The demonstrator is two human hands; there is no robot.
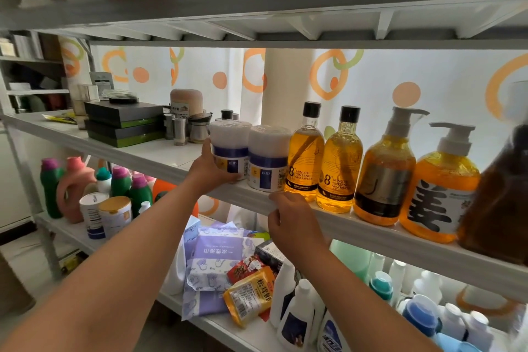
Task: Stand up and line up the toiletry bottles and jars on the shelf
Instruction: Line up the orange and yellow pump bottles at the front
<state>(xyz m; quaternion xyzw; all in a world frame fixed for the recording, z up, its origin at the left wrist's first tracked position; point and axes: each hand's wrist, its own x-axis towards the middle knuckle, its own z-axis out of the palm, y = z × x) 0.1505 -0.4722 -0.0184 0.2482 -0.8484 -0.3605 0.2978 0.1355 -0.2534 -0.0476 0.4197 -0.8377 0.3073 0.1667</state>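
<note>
On the white shelf (160, 151), black boxes (123, 123) sit left of the left jar (230, 146). The jar stands upright at the front edge, with the left hand (210, 171) curled round it. A second jar (267, 157) touches its right side, followed by a line of amber bottles (343, 157). Below and to the right, the right hand (291, 220) curls its fingers over the shelf's lip.
</note>
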